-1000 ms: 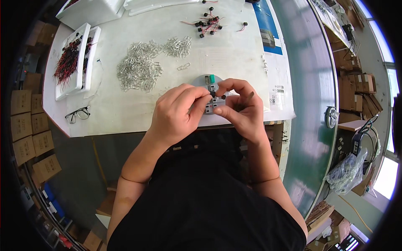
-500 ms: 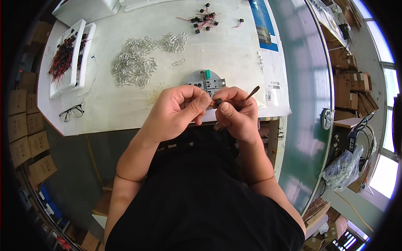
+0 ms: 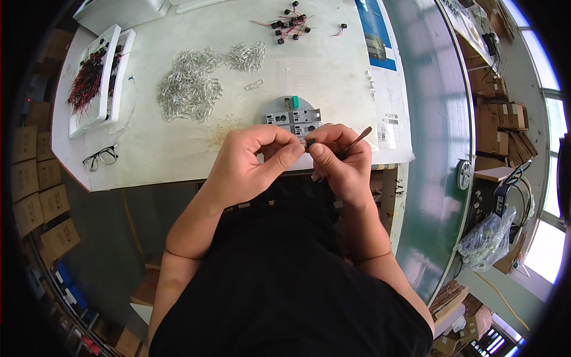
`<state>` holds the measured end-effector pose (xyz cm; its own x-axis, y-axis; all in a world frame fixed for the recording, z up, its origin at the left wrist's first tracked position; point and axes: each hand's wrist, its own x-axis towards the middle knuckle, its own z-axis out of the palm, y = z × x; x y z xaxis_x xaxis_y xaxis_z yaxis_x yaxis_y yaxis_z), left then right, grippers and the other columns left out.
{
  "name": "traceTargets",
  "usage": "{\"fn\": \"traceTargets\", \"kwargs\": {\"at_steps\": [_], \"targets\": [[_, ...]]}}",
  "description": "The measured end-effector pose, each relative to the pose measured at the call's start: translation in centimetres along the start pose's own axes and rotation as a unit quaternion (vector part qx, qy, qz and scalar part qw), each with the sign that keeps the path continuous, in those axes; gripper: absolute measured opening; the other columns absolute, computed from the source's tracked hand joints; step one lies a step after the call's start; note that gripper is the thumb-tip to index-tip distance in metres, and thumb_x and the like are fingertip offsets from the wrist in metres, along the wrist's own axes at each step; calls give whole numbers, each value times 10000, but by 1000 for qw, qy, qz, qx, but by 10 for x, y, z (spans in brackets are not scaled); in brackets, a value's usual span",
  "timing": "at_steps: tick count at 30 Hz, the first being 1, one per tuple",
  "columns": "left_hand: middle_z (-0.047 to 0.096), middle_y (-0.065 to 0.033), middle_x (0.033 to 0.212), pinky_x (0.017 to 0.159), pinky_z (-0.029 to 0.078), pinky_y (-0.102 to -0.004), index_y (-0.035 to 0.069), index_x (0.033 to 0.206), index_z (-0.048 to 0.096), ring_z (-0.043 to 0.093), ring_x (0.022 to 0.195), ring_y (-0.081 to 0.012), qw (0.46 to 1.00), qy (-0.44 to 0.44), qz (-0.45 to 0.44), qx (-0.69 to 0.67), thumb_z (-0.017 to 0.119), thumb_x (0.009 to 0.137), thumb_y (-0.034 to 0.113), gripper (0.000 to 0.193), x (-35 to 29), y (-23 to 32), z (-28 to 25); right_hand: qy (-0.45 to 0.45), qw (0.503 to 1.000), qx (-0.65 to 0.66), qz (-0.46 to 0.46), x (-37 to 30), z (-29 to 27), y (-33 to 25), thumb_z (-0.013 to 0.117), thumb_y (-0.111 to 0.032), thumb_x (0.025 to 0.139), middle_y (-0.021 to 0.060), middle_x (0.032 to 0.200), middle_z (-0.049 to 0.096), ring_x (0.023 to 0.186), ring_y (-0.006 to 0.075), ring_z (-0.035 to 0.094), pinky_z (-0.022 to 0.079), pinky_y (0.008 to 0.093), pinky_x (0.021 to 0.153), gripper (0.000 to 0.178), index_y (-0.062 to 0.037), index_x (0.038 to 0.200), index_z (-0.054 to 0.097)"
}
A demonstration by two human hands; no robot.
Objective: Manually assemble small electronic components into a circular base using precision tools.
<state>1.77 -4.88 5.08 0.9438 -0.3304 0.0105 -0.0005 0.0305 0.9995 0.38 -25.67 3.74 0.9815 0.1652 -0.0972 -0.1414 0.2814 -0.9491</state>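
Note:
Just in front of the table edge, my right hand [image 3: 342, 160] pinches a small black wired component [image 3: 310, 143] between thumb and forefinger. A slim, dark metal tool [image 3: 359, 138] also lies in that hand, its end sticking out past the fingers; its exact kind does not show. Closed in a pinch, my left hand [image 3: 256, 160] meets the component's other side, at its short red wires [image 3: 304, 144]; the fingertips cover most of them. Right behind my hands stands a grey metal fixture [image 3: 292, 116] on a round base, with a green block [image 3: 295, 102] at its back.
Bright metal clips [image 3: 190, 86] form a large heap and a smaller one [image 3: 246, 56]. More black wired components [image 3: 290, 25] lie at the back. White foam trays [image 3: 95, 83] of wired parts stand left, near eyeglasses [image 3: 101, 157]. A blue sheet [image 3: 376, 35] lies back right.
My hands have drawn slightly closer together around the component, and its wires show less between the fingertips. The tool in my right hand has tilted a little.

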Motion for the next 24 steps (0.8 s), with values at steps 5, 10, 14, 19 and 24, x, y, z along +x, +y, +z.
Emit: {"fn": "traceTargets", "kwargs": {"at_steps": [5,10,14,19,24], "targets": [[655,1,767,593,430,-234,-18,895,733,534,657,-49,998,6,62,25,764,979,135,178,1,-10,-2,-16,998,-64,-7,-7,2,-7,783,-61,980,-13,909,715,779,25,610,480,190,675,164,7,1112,712],[662,-17,763,638,450,-260,3,901,745,544,686,-95,997,17,52,59,764,954,121,131,2,-12,3,-18,995,-98,22,-6,-2,-15,792,-28,955,-35,907,698,765,17,579,462,189,677,176,-1,1117,727],[665,-46,823,768,478,-311,22,893,748,564,818,-172,986,23,100,132,763,934,128,114,17,-18,2,-15,981,-189,-38,12,-16,-5,810,-17,919,-32,922,690,745,21,567,453,197,654,191,-31,1098,745],[637,-71,954,894,457,-383,44,836,740,541,997,-260,966,86,121,212,780,873,131,102,28,-37,3,9,912,-396,-111,28,-25,-22,822,-50,880,12,1005,703,701,103,615,483,271,618,195,-73,1066,765],[603,-66,996,897,463,-397,50,757,701,535,1031,-287,911,118,151,364,796,795,107,117,28,-53,11,-2,831,-541,-129,31,-21,-12,810,-23,854,35,1063,684,702,159,641,499,316,588,186,-93,1022,774]]}}
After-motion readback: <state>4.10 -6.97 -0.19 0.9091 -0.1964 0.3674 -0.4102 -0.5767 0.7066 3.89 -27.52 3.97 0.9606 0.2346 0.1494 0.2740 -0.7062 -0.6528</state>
